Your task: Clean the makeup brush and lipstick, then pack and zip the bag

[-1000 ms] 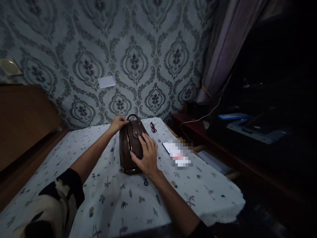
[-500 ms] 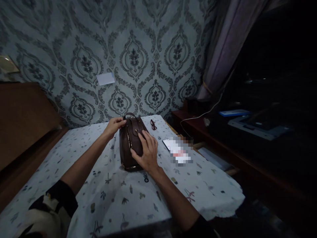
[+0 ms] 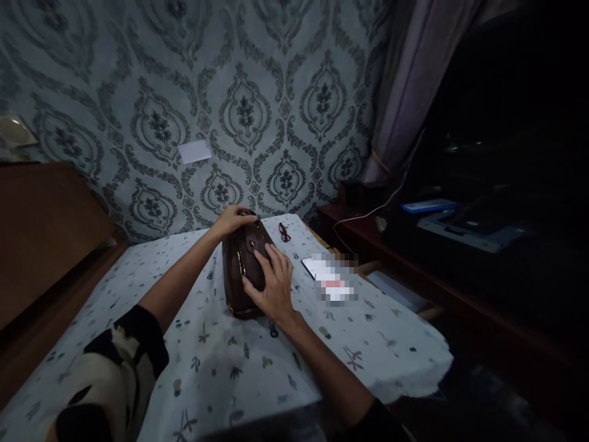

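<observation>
A dark brown leather handbag [image 3: 234,279] with gold-coloured zips and a small clasp tab lies on the patterned white sheet. My left hand [image 3: 231,221] arches over its far top end by the carry handle, fingers bent together. Whatever is pinched there is hidden. Spread across the front of the bag, my right hand [image 3: 275,283] rests with its thumb near the front zip and its fingers apart beside the clasp.
Right of the bag lie red-framed glasses [image 3: 284,232] and a lit phone [image 3: 310,266], partly blurred out. A white cable [image 3: 368,213] runs to a dark red ledge [image 3: 334,215]. The sheet [image 3: 396,356] ends at the right, and a wooden board [image 3: 46,227] stands left.
My left hand has moved right across the bag's far top end, from its left corner to over the handle. My right hand stays on the front.
</observation>
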### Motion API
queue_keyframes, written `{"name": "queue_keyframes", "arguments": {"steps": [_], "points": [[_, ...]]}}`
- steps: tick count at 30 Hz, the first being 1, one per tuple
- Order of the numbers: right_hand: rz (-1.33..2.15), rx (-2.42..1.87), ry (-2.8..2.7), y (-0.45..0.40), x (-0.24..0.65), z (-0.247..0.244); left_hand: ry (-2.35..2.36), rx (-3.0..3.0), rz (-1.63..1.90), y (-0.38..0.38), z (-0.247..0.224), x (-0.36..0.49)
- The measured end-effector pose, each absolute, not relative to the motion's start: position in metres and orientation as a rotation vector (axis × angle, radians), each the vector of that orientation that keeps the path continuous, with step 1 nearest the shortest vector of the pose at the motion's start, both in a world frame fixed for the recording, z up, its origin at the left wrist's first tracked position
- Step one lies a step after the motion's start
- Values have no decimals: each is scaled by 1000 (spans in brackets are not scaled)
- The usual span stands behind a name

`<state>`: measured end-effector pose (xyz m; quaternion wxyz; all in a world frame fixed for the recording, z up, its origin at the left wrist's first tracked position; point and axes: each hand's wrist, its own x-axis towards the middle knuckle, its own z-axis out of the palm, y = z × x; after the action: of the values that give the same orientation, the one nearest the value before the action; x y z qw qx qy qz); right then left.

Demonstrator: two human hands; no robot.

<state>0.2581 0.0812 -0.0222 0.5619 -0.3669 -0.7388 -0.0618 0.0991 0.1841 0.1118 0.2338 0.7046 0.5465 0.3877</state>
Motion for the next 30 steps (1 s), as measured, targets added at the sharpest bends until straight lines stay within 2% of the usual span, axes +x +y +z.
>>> {"name": "queue_keyframes", "arguments": {"steps": [15,30], "points": [[-115,-878,-1740,85,255,-29,1698,2013,1130,188,98,112],[-164,-857,-1763,88,257,-33,1420,2038,1053,153,100,121]]}}
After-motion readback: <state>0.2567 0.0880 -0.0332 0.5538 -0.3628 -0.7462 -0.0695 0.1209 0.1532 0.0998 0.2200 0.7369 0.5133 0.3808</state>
